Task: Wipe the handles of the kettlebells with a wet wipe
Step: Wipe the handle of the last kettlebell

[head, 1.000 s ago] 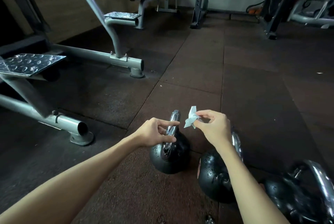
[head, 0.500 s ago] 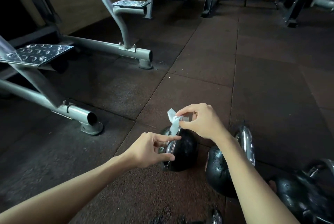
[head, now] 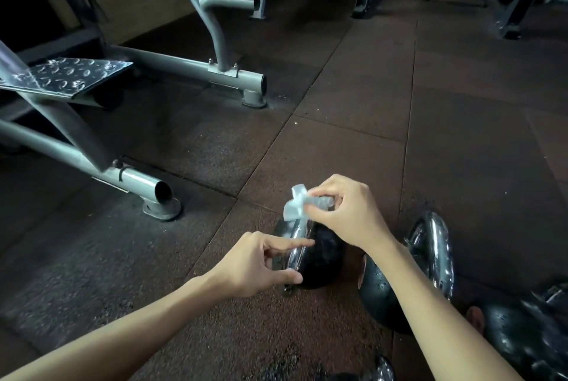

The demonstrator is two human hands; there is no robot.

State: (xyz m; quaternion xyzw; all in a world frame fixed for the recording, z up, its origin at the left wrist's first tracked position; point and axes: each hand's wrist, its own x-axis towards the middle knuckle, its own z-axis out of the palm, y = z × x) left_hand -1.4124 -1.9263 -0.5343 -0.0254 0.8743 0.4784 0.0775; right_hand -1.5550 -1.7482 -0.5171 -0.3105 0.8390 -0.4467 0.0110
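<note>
Floor [head: 347,95]: dark rubber tiles with visible seams, covering the whole view.

Exercise machine [head: 181,62]: grey tube frame at left. Two ridged metal foot plates, one near [head: 72,76] and one further back. Round feet rest on the floor.

Kettlebells: three black ones in a row at lower right, all standing on the floor.
- Left kettlebell [head: 324,257]: the one both hands are on. Its chrome handle [head: 295,250] is edge-on to the camera.
- Middle kettlebell [head: 376,297]: just to the right, partly behind the right forearm. Droplets on the body, chrome loop upright.
- Right kettlebell [head: 522,340]: at the frame edge, blurred.
- A further chrome piece shows at the bottom edge; too cut off to identify.

Left hand [head: 252,264]: forefinger laid across the far side of the chrome handle, thumb on the near side, so it pinches the handle between them. Other fingers curled under.

Right hand [head: 345,211]: above the left kettlebell, thumb and fingertips pinching a crumpled wet wipe [head: 295,205].

Wipe position: at the top of the chrome handle, lower edge meeting the metal, upper corner sticking up free.
</note>
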